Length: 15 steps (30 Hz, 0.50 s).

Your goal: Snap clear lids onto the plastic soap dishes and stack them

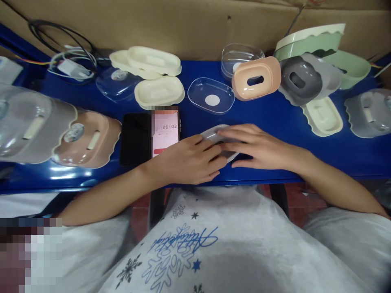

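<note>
A light grey oval plastic piece [214, 133], like a box lid, lies on the blue table just in front of me, largely covered by my hands. My left hand [195, 160] is closed over its left and near side, fingers bent and the thumb hidden. From the right, my right hand [259, 146] reaches over the same piece with fingers spread, the fingertips touching it. Beyond the hands lies a clear plastic cover [211, 95] with a round white sticker. Beside it stands a peach lid [256, 79] with an oval slot.
A phone [165, 134] showing a timer lies left of my hands. Cream trays [159, 92] sit behind it. Boxes with clear covers, one brown [88, 140], stand at left. Dark grey [301, 79] and green [351, 69] parts are piled at right. Cables [71, 61] lie back left.
</note>
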Available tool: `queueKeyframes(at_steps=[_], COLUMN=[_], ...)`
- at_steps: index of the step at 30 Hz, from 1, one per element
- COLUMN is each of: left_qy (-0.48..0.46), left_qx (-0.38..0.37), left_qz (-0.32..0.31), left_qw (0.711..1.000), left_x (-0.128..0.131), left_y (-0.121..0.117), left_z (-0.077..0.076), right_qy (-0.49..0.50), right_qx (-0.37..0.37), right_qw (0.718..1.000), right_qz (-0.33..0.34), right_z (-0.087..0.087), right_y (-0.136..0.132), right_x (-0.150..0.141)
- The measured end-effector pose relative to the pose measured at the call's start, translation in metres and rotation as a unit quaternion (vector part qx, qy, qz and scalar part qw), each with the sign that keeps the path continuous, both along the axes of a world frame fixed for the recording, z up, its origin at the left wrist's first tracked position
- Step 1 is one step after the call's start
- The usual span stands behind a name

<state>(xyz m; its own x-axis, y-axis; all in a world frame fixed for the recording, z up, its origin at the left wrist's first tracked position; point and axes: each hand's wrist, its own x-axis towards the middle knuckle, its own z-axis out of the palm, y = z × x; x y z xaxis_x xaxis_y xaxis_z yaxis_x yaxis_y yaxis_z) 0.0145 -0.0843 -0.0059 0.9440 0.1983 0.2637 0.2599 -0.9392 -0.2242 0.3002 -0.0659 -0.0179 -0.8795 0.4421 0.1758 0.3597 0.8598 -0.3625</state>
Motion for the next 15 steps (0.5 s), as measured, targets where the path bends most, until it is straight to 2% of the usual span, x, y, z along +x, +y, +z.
queueKeyframes(at_steps=[3, 5, 10, 12, 15], left_qy=[0.046, 0.063, 0.059, 0.052, 0.032], left_qx=[-0.015, -0.01, 0.004, -0.019, -0.049], left_qz=[0.012, 0.032, 0.102, 0.101, 0.075], left_qw=[0.999, 0.997, 0.993, 0.993, 0.995], left_x=[-0.001, -0.002, -0.004, -0.005, -0.006], left_y=[0.0, 0.002, 0.009, 0.012, 0.013], left_z=[0.0, 0.001, 0.003, 0.001, -0.002], right_qy=[0.013, 0.003, -0.021, -0.009, -0.003], right_qx=[0.025, 0.046, 0.054, 0.044, 0.074], right_qw=[0.999, 0.999, 0.996, 0.993, 0.972], right_qz=[0.029, 0.012, -0.064, -0.108, -0.223], right_z=[-0.01, -0.009, 0.007, 0.012, 0.01], right_y=[0.001, 0.004, 0.013, 0.018, 0.033], right_x=[-0.006, -0.004, 0.011, 0.018, 0.031])
